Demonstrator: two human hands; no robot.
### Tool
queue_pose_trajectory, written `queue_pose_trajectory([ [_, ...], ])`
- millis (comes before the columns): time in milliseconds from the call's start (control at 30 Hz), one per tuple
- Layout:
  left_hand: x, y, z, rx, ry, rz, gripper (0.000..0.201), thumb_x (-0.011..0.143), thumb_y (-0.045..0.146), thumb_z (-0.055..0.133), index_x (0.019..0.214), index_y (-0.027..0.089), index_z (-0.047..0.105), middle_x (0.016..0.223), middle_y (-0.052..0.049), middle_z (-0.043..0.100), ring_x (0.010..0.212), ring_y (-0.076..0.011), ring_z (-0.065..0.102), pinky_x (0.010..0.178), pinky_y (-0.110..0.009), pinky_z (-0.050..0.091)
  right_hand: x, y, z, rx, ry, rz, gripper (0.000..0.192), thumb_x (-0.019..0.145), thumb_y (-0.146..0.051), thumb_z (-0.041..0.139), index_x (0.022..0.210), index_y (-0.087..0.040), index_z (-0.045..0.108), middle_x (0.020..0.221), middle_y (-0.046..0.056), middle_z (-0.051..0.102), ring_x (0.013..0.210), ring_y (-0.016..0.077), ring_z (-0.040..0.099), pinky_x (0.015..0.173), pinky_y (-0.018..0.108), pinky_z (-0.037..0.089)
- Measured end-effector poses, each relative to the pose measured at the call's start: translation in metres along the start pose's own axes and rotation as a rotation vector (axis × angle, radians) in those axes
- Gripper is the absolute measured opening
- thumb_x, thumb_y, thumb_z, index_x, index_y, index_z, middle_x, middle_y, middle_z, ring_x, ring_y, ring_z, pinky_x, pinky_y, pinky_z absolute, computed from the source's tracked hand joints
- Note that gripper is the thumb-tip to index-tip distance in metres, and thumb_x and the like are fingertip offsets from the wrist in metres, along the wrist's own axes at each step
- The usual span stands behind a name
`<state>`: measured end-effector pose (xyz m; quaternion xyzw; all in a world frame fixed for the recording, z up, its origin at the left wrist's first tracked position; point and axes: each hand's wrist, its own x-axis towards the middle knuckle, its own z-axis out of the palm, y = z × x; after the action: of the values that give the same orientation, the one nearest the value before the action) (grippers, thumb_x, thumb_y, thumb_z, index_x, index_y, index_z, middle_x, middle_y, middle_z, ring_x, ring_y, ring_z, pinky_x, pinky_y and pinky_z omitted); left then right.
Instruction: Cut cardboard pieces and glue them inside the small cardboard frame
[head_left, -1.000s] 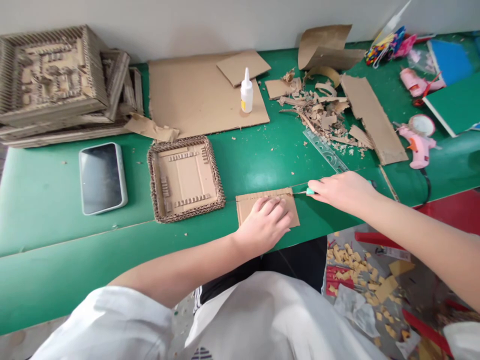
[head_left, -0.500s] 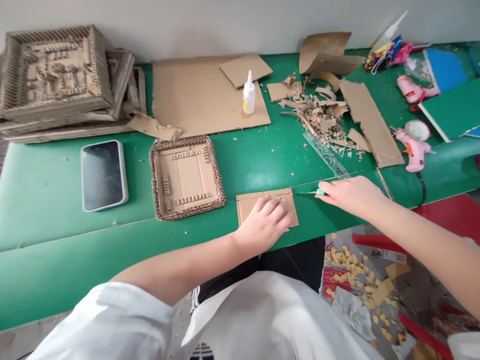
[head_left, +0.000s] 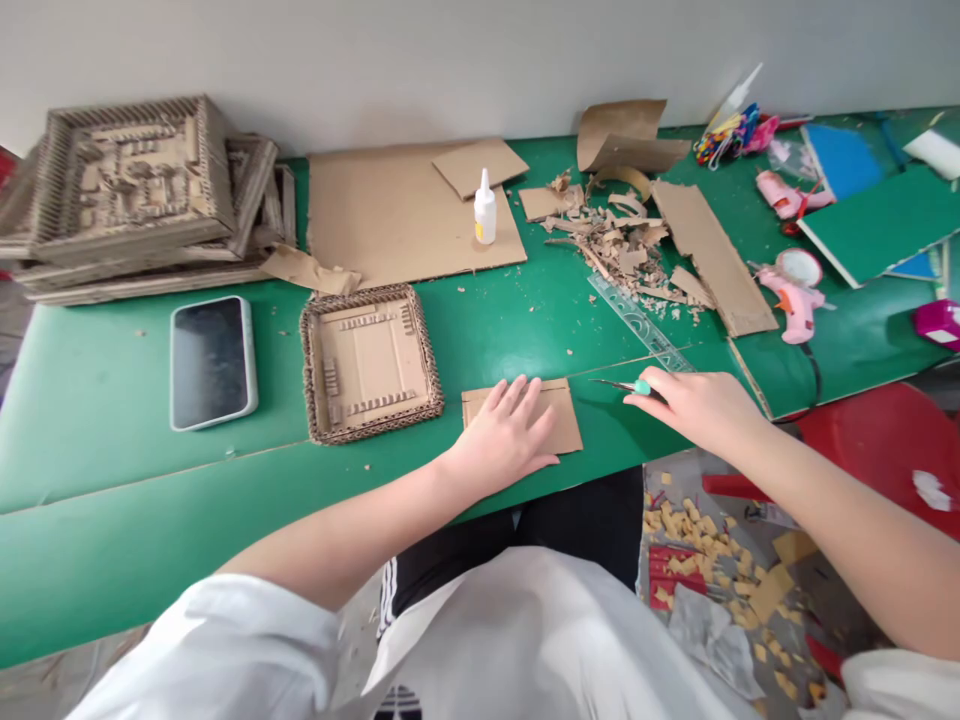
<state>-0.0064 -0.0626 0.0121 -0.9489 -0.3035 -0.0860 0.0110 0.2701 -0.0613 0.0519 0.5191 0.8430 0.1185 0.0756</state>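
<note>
Left hand (head_left: 504,436) lies flat, fingers spread, palm down on a small card (head_left: 555,416) at the near edge of the green table (head_left: 112,400). Card sits just right of a square cardboard tray (head_left: 370,361), not touching it.

Right hand (head_left: 694,404) is curled around a knife (head_left: 628,385) with a teal collar; thin blade points left, tip on the table just beside the card's right edge, apart from it. Hand rests on the table edge.

Clear ruler (head_left: 637,325) lies diagonally just behind the right hand. Scraps (head_left: 622,240) heaped beyond it, next to a long cardboard strip (head_left: 712,257). Glue bottle (head_left: 485,208) stands upright on a big cardboard sheet (head_left: 397,215). Phone (head_left: 213,361) lies face up, left of the tray. Stacked frames (head_left: 135,190) at far left. Pink glue gun (head_left: 791,295) at right.
</note>
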Motion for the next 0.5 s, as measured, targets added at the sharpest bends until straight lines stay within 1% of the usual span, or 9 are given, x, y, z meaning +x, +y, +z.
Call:
queue_pose_trajectory([
  [67,0.0,-0.003,-0.007,0.041,0.034,0.075,0.057,0.088,0.052,0.041,0.125,0.008,0.048,0.119,-0.025,0.058,0.11,-0.0328,0.059,0.089,-0.043,0.05,-0.001,0.0,-0.004,0.035,0.017,0.042,0.045,0.09,-0.056,0.034,0.078,-0.019,0.056,0.052,0.0,0.059,0.046,0.0128,0.055,0.045,0.022,0.014],
  [100,0.001,-0.006,-0.012,0.055,0.046,0.106,0.054,0.091,0.047,0.038,0.129,0.008,0.044,0.113,-0.024,0.061,0.102,-0.0291,0.063,0.083,-0.039,0.053,0.0,0.0,-0.007,0.061,0.019,0.071,0.046,0.089,-0.058,0.033,0.078,-0.02,0.056,0.051,0.0,0.059,0.046,0.0132,0.055,0.045,0.022,0.015],
  [167,0.003,-0.014,-0.024,0.079,0.054,0.133,0.047,0.094,0.034,0.035,0.135,0.011,0.036,0.102,-0.018,0.066,0.086,-0.0212,0.068,0.069,-0.029,0.055,0.001,-0.001,-0.015,0.15,-0.004,0.147,0.046,0.087,-0.061,0.034,0.079,-0.021,0.055,0.05,-0.001,0.057,0.045,0.0141,0.054,0.044,0.022,0.017],
  [233,0.006,-0.026,-0.035,0.094,0.059,0.107,0.046,0.093,0.02,0.033,0.139,0.013,0.03,0.093,-0.011,0.067,0.074,-0.0148,0.067,0.061,-0.021,0.052,0.004,-0.004,-0.026,0.298,-0.064,0.242,0.044,0.086,-0.062,0.035,0.078,-0.021,0.051,0.047,-0.002,0.054,0.043,0.0145,0.052,0.043,0.022,0.021],
  [300,0.01,-0.04,-0.044,0.114,0.066,0.009,0.049,0.091,0.014,0.033,0.14,0.015,0.03,0.08,-0.005,0.066,0.062,-0.0122,0.064,0.051,-0.018,0.047,0.006,-0.006,-0.038,0.471,-0.127,0.329,0.039,0.086,-0.059,0.038,0.075,-0.022,0.047,0.047,-0.003,0.054,0.042,0.0144,0.051,0.044,0.022,0.026],
  [333,0.011,-0.047,-0.047,0.103,0.09,-0.052,0.046,0.091,0.017,0.035,0.138,0.015,0.034,0.074,-0.003,0.065,0.058,-0.0117,0.062,0.049,-0.018,0.044,0.007,-0.007,-0.044,0.55,-0.144,0.362,0.036,0.086,-0.057,0.04,0.075,-0.023,0.045,0.048,-0.003,0.054,0.043,0.0143,0.052,0.045,0.022,0.029],
  [367,0.013,-0.052,-0.05,0.062,0.139,-0.114,0.041,0.092,0.022,0.038,0.132,0.017,0.042,0.072,-0.002,0.064,0.057,-0.0112,0.061,0.049,-0.017,0.043,0.007,-0.008,-0.049,0.617,-0.146,0.391,0.034,0.086,-0.055,0.041,0.075,-0.023,0.044,0.05,-0.003,0.055,0.044,0.0144,0.053,0.045,0.022,0.031],
  [433,0.013,-0.057,-0.053,-0.103,0.319,-0.292,0.03,0.089,0.032,0.047,0.114,0.019,0.054,0.076,-0.001,0.065,0.062,-0.0109,0.062,0.052,-0.017,0.044,0.007,-0.008,-0.06,0.739,-0.125,0.437,0.029,0.086,-0.052,0.043,0.081,-0.023,0.044,0.054,-0.003,0.059,0.048,0.0149,0.057,0.047,0.023,0.036],
  [500,0.011,-0.054,-0.051,-0.329,0.525,-0.488,0.024,0.084,0.035,0.056,0.101,0.019,0.055,0.078,0.001,0.065,0.064,-0.0094,0.061,0.053,-0.016,0.044,0.007,-0.009,-0.07,0.873,-0.095,0.47,0.028,0.086,-0.05,0.044,0.089,-0.023,0.046,0.061,-0.001,0.063,0.054,0.0153,0.061,0.05,0.023,0.041],
])
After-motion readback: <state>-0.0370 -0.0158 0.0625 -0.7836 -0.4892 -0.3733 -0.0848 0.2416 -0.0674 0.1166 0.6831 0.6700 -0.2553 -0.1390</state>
